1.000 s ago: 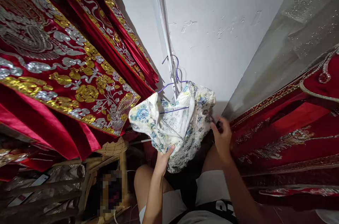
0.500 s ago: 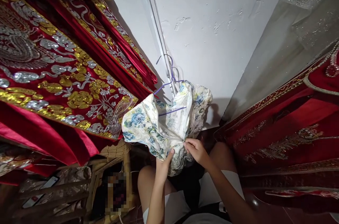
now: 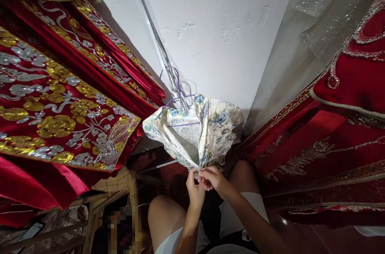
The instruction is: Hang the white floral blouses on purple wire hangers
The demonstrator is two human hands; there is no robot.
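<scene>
We pinch the bottom of the white blue-flowered fabric garment [image 3: 195, 130] with our left hand [image 3: 194, 188] and right hand [image 3: 212, 178], hemmed between red gold-embroidered robes [image 3: 60, 101] left and right.

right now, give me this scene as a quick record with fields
left hand: pinching the gathered lower edge of the floral garment
right hand: pinching the same spot, touching the left hand
garment support: purple hanger, hook at the metal rail
sides: red embroidered robes left and right
behind: white wall
</scene>
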